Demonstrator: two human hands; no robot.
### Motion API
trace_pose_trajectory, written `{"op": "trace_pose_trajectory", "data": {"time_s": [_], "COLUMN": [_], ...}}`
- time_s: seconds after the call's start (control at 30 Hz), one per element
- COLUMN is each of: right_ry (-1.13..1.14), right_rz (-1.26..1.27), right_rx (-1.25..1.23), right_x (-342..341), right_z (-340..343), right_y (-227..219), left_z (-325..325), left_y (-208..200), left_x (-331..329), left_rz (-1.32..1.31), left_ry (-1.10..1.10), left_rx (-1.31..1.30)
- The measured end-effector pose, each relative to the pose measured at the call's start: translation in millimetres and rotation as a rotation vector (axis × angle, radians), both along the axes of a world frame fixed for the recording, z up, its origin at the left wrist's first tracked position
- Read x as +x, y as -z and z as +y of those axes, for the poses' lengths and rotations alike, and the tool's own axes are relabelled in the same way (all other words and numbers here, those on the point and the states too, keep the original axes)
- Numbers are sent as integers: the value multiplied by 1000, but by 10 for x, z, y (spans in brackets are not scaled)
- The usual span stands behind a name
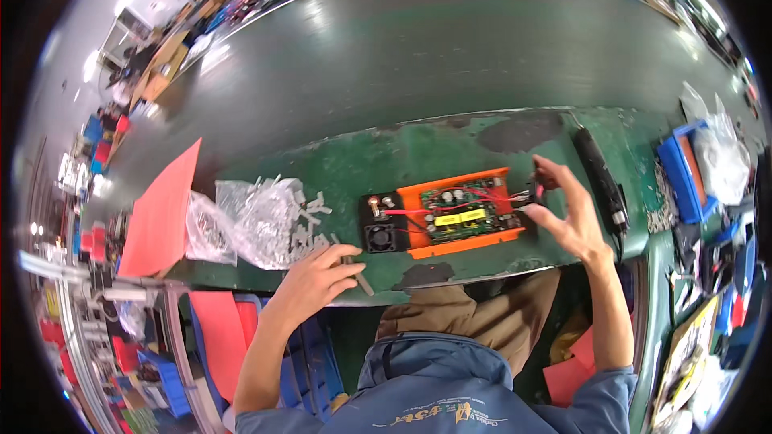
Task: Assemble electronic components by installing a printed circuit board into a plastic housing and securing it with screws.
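In front of me lies an orange metal case [466,252] with its top off. Inside sits a green circuit board [445,198] with yellow transformers. A black end piece with a fan [379,237] is at its left, and a red wire runs from there across the board. My right hand [572,221] grips a small dark end panel [538,180] between thumb and fingers at the case's right end, where several wires meet. My left hand [315,280] rests at the bench's front edge, its fingers closed over a thin grey strip [364,282].
Clear plastic bags [261,221] of small pale parts spill beside my left hand, next to a pink sheet [163,213]. A black electric screwdriver [599,177] lies to the right. Past it stands a blue bin [686,173]. A dark conveyor belt [434,40] runs behind the green bench [378,153].
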State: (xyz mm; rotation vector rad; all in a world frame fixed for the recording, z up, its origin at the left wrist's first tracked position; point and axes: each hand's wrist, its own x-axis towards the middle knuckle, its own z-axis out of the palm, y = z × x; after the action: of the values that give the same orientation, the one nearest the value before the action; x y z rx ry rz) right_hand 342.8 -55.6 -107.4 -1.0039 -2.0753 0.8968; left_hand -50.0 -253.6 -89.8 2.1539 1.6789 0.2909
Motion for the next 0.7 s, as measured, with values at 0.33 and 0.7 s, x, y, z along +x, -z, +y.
{"op": "trace_pose_trajectory", "data": {"time_s": [0.33,0.7], "right_ry": [306,-499], "right_rz": [-212,-235], "right_rx": [297,575], "right_x": [-494,-2344], "right_z": [-14,-547], "right_y": [-355,-327], "left_z": [-125,92], "left_y": [411,650], "left_x": [-182,14], "left_rz": [-89,-305], "left_ry": [23,-542], "left_rx": [407,603]}}
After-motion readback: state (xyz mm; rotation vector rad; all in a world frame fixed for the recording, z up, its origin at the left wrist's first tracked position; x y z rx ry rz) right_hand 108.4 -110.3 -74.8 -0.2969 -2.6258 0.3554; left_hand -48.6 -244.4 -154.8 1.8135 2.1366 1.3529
